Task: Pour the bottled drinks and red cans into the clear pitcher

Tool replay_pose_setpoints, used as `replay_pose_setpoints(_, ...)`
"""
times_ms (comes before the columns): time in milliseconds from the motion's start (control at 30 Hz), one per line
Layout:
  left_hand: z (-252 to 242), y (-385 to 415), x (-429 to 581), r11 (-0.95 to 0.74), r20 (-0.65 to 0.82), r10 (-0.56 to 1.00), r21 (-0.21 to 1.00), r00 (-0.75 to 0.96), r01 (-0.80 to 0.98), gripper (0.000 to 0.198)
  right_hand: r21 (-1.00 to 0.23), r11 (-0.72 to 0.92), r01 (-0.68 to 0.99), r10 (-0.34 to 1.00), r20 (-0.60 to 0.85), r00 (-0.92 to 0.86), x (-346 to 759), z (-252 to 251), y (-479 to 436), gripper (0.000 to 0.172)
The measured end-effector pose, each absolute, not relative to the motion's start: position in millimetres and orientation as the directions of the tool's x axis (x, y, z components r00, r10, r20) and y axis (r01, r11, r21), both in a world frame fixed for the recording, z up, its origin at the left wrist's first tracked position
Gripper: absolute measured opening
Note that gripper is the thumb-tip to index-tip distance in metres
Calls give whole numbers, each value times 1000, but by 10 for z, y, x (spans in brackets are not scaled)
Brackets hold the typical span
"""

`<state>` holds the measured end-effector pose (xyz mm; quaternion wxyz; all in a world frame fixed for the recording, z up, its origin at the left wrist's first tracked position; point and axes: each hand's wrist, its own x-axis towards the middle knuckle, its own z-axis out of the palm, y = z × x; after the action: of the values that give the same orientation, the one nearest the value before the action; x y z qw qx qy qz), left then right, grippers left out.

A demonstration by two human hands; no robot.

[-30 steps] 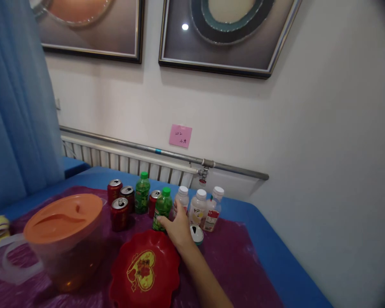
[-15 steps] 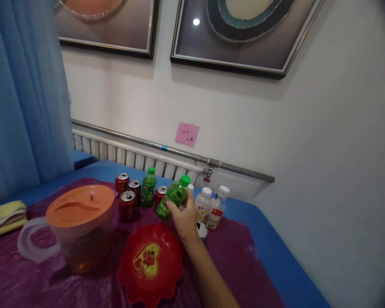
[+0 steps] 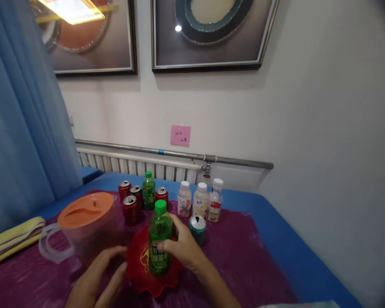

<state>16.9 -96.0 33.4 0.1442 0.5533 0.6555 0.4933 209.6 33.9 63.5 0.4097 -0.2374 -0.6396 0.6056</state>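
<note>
My right hand (image 3: 183,244) is wrapped round a green plastic bottle (image 3: 160,244) with a green cap, held upright over the red scalloped plate (image 3: 136,273). Whether the bottle's base touches the plate I cannot tell. At the plate's left edge is my left hand (image 3: 99,273), its fingers apart and nothing in them. Just behind that hand stands a clear pitcher (image 3: 99,226) with an orange lid (image 3: 86,209). To the right of my right hand is a teal can (image 3: 197,231) with its top opened.
Several red and dark cans (image 3: 130,210) stand behind the plate around another green bottle (image 3: 149,192). Three white-capped bottles (image 3: 200,201) are at the back right. A folded yellow cloth (image 3: 16,239) lies left on the purple sheet (image 3: 244,256). A radiator (image 3: 131,164) runs along the wall.
My right hand has brought the green bottle from the back row toward me, over the plate, and turned it upright. My left hand has come into view. The camera view has shifted.
</note>
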Motion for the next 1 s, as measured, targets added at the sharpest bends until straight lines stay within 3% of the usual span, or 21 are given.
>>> replay_pose_setpoints(100,867,-760,240,-175,475,821,738,-318,652,42,-973,206,-107,758,228,-611,2109,668,264,59)
replay_pose_setpoints(200,1174,-608,304,-246,494,850,679,-183,691,46,-973,219,-75,728,214,-652,2108,658,224,64)
replay_pose_setpoints(333,1324,-524,266,-334,441,896,574,61,748,40,-966,260,-19,700,202,-685,2106,587,240,67)
replay_pose_setpoints(467,1397,-496,195,-417,461,866,448,195,791,33,-949,311,51,704,194,-684,2102,551,281,73)
replay_pose_setpoints(600,1404,-455,164,-447,515,826,353,228,822,31,-946,311,90,707,167,-687,2077,558,291,72)
replay_pose_setpoints(1000,1237,-429,56,-389,623,770,282,141,877,29,-923,383,42,693,257,-674,2038,630,233,54)
